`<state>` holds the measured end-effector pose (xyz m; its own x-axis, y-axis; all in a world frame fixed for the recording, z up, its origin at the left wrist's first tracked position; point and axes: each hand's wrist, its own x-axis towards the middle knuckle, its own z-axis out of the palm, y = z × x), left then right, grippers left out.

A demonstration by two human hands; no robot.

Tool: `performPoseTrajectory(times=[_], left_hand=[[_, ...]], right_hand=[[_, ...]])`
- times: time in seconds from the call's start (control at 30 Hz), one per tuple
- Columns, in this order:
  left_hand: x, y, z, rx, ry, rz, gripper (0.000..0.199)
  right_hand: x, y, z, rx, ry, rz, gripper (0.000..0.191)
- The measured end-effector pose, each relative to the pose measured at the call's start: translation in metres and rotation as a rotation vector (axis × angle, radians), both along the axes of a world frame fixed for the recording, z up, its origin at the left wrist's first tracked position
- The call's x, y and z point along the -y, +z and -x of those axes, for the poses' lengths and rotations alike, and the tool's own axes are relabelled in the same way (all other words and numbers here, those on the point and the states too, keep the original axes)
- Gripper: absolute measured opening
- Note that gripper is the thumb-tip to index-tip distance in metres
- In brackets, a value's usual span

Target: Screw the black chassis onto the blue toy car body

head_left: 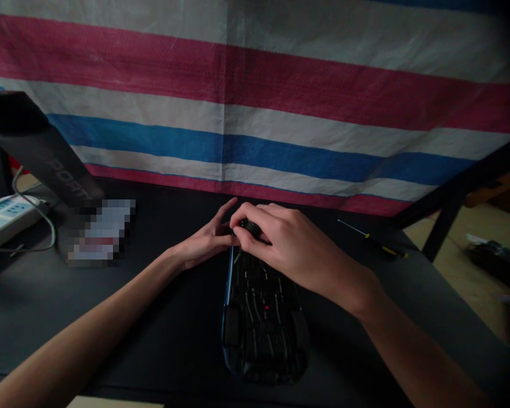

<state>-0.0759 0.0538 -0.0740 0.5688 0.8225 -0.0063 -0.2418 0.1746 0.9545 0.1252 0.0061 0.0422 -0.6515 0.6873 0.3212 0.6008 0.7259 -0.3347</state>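
Note:
A toy car (263,317) lies upside down on the black table, its dark underside facing up and a blue edge showing on its left. At the car's far end, my right hand (283,232) is closed, thumb and fingers pinching a small black toy car wheel (251,228). Whether this wheel is attached to the car is hidden by the fingers. My left hand (206,241) reaches in from the left with fingers stretched out. Its thumb is at the car's far left corner, close to the right fingertips.
A screwdriver (374,239) with a yellow and black handle lies at the right. On the left are a blurred-out flat object (104,229), a white power strip (8,212) with a cable, and a grey slanted post (62,164). A striped sheet (255,122) hangs behind the table.

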Motion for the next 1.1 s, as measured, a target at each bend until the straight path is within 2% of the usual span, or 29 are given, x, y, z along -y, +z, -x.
performPoseTrajectory(times=[0.1,0.27,0.4,0.57,0.73,0.83,0.97,1.1], left_hand=[[0.0013,0.0011,-0.0009,0.012,0.014,-0.013,0.105],[0.0046,0.0045,-0.0007,0.022,0.031,0.029,0.107],[0.0041,0.0034,-0.0004,-0.001,0.065,0.014,0.105],[0.0013,0.0007,-0.0009,0.003,0.062,0.023,0.099],[0.0000,-0.0008,0.0003,0.003,0.059,-0.004,0.100],[0.0014,0.0004,0.0007,-0.006,0.059,0.002,0.094],[0.0029,0.0034,0.0000,-0.014,0.070,-0.014,0.096],[0.0028,0.0039,-0.0006,0.009,0.057,0.011,0.097]], right_hand=[[0.0008,-0.0002,-0.0001,-0.057,0.090,-0.022,0.013],[0.0021,-0.0008,0.0028,-0.003,0.016,-0.002,0.015],[0.0018,0.0012,0.0023,-0.056,0.100,-0.003,0.017],[0.0001,0.0034,0.0014,-0.017,0.043,0.007,0.013],[-0.0012,0.0020,0.0028,-0.071,0.164,-0.038,0.014],[-0.0010,-0.0007,0.0031,-0.045,0.129,-0.053,0.015],[0.0000,-0.0044,0.0035,-0.069,0.125,-0.090,0.018],[0.0012,-0.0049,0.0047,-0.025,0.035,-0.090,0.015]])
